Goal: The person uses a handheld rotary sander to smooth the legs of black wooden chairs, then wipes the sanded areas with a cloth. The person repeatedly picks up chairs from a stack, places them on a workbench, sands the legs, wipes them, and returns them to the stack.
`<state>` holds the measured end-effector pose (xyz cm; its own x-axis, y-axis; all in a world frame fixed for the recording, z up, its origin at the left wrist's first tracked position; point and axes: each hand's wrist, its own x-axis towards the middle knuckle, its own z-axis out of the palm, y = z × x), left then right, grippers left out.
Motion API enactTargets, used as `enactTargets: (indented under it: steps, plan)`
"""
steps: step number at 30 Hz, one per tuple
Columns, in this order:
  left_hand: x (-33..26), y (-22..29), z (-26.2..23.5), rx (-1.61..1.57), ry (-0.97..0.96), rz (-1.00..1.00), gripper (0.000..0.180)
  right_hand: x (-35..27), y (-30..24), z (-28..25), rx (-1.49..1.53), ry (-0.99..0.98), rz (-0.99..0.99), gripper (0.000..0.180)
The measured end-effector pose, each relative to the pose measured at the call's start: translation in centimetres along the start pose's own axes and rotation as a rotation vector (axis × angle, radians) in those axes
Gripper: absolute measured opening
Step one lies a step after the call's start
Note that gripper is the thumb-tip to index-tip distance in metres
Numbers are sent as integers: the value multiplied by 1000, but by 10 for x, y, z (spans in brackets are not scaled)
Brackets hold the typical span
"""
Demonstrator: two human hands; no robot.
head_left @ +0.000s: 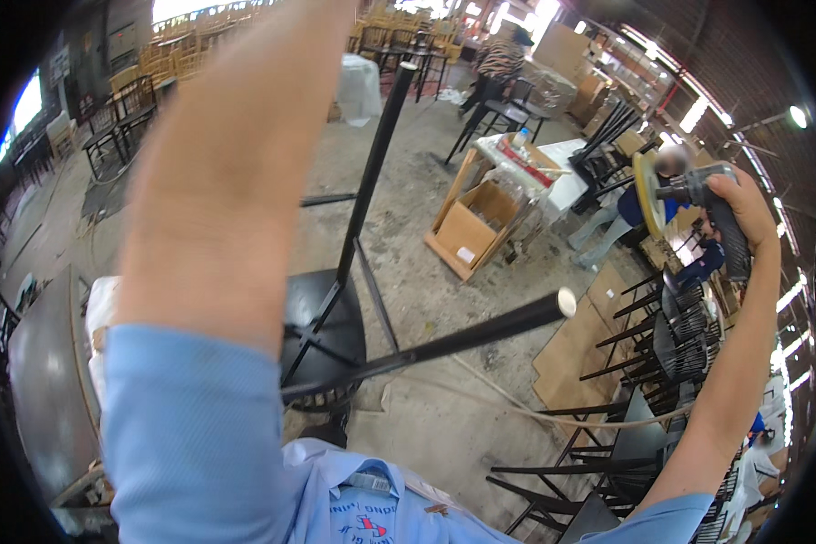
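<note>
My right hand (743, 213), raised at the right, is closed around the dark handle of a disc sander (698, 186). The sander's round pad (647, 195) is yellowish and faces left, away from any surface. My left forearm (222, 199) crosses the left side, blurred and close; its hand lies beyond the top edge. Below and between my arms is a black wooden chair (372, 181), upturned with its legs pointing up toward me. Two leg ends show pale tips, and the dark seat (325, 340) is partly hidden behind my left arm.
A pale hose (490, 390) runs across the floor toward my right arm. Ahead stands a work table (562, 177) with a cardboard box (476, 227) on its lower level. Several black chairs (662, 335) crowd the right. Co-workers (503, 59) are farther back; a grey panel (54, 363) sits left.
</note>
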<state>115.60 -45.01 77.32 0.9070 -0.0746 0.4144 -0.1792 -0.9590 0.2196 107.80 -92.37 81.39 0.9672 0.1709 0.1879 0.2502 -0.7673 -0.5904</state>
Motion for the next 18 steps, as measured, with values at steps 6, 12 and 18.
enactTargets:
  steps: [6, 12, 18]
  plan:
    - [-128, -54, -147, 86, 10, -122, 76, -60, 13, -32, -36, 129, -64, 45]
    - [-199, -201, -149, -31, 85, -324, 79, -101, -30, -39, 35, 246, -182, 55]
    - [-194, -301, 14, -367, 278, -409, 106, -96, -161, 3, -114, 56, -150, 52]
